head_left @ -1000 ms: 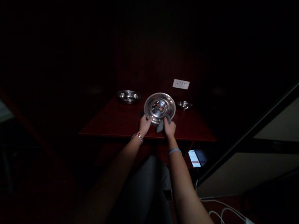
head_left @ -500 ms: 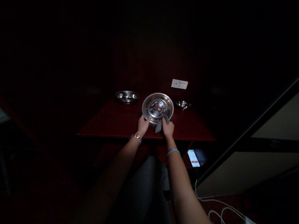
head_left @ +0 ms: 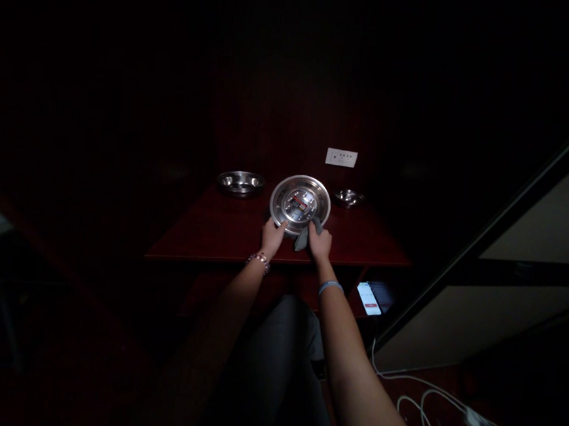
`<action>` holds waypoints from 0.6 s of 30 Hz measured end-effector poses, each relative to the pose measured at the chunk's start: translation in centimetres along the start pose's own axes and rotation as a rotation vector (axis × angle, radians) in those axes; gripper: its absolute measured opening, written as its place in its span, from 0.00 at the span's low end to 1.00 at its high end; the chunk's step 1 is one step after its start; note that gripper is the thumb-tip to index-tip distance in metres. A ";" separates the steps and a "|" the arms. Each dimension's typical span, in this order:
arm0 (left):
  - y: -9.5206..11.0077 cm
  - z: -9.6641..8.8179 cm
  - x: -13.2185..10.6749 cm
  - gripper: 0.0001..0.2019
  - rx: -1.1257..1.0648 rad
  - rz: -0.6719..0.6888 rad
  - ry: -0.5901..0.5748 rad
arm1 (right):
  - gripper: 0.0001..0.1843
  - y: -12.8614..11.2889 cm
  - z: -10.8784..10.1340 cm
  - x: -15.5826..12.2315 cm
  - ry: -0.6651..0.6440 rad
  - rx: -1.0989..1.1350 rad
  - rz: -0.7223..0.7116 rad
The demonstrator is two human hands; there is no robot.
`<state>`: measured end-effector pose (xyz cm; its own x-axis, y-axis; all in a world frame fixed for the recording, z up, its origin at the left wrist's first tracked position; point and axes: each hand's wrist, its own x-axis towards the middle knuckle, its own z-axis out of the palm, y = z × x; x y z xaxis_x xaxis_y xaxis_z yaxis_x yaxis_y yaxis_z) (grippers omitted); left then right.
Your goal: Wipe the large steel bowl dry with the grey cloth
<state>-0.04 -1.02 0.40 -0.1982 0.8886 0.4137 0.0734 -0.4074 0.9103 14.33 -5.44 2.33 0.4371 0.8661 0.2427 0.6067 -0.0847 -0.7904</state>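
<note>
A round steel bowl with a label at its centre is tilted so that its inside faces me. My left hand grips its lower left rim, thumb on the inner side. My right hand closes on the lower right rim, with a grey cloth pinched between hand and bowl. Part of the cloth hangs below the rim. Whether the bowl's underside touches the table is hidden.
On the dark red table a wide steel bowl stands at the back left and a smaller steel bowl at the back right. A socket plate is on the wall. A lit phone lies lower right, near white cables.
Almost nothing has moved. Both hands keep their hold on the bowl and cloth, and the view has shifted very slightly.
</note>
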 end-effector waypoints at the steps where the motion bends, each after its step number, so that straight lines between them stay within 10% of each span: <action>1: 0.0 0.0 0.0 0.14 0.004 0.001 0.001 | 0.27 0.0 0.0 0.0 0.001 -0.001 0.000; 18: -1.0 0.2 0.3 0.15 0.031 0.011 -0.016 | 0.28 0.6 0.1 0.4 0.013 0.060 0.009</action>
<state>-0.01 -0.28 -0.39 -0.1817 0.8872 0.4240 0.1062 -0.4110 0.9054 14.76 -5.10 1.88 0.4516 0.8587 0.2421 0.5619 -0.0629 -0.8248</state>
